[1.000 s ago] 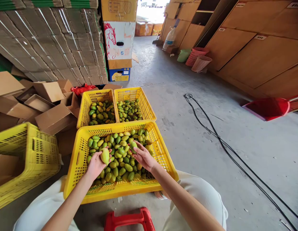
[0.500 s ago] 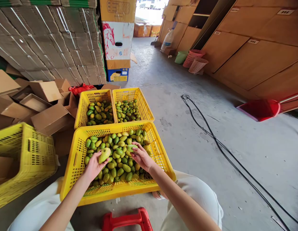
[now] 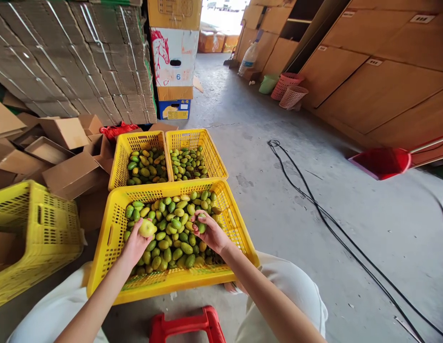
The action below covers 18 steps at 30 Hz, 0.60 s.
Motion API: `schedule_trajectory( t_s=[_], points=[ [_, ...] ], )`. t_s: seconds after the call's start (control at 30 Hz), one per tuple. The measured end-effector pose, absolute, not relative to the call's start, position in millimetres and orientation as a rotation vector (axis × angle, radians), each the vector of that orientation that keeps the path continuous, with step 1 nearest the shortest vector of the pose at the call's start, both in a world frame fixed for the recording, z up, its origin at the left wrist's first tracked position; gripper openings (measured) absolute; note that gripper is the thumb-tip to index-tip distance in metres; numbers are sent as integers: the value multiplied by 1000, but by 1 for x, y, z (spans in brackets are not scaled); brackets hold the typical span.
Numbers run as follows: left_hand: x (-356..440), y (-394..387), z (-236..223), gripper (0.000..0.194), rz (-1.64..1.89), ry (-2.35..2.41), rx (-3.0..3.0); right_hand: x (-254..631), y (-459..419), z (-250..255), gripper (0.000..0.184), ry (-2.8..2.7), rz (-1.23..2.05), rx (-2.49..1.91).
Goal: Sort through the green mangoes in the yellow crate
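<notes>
Over the left side of the large yellow crate (image 3: 110,262), my left hand (image 3: 137,243) is closed around a yellow-green mango (image 3: 147,228). My right hand (image 3: 211,233) grips a greener mango (image 3: 200,225) above the crate's right half. Below both hands lies a heap of small green and yellow mangoes (image 3: 176,224). Just beyond, two smaller yellow crates stand side by side, the left crate (image 3: 121,164) and the right crate (image 3: 217,164), each with mangoes in the bottom.
A red stool (image 3: 185,325) is at the bottom, between the knees. At the left stand another yellow crate (image 3: 60,233) and loose cardboard boxes (image 3: 74,174). Black cable (image 3: 314,202) runs across the floor at right, near a red dustpan (image 3: 386,162). Stacked flattened cartons (image 3: 81,62) rise behind.
Both mangoes have turned in my hands: the left one shows a rounder end, the right one is tipped more upright. My hands stay almost in place; the view has shifted slightly.
</notes>
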<state>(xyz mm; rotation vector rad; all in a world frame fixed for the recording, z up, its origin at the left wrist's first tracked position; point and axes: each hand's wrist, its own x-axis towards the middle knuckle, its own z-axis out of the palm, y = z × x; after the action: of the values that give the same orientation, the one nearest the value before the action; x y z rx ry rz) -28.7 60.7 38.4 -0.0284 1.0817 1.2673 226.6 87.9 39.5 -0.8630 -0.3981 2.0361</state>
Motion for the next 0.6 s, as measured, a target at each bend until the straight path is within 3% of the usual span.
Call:
schedule_trajectory(
  t_s=[0.13,0.33,0.6],
  points=[
    [-28,60,44,25,1201,1061,-92,227,91,35,30,-317,1996,-835],
    [-23,58,46,12,1170,1151,-36,225,91,29,41,-320,2034,-753],
    [-22,55,51,25,1138,1075,-35,221,87,34,45,-318,1941,-879]
  ],
)
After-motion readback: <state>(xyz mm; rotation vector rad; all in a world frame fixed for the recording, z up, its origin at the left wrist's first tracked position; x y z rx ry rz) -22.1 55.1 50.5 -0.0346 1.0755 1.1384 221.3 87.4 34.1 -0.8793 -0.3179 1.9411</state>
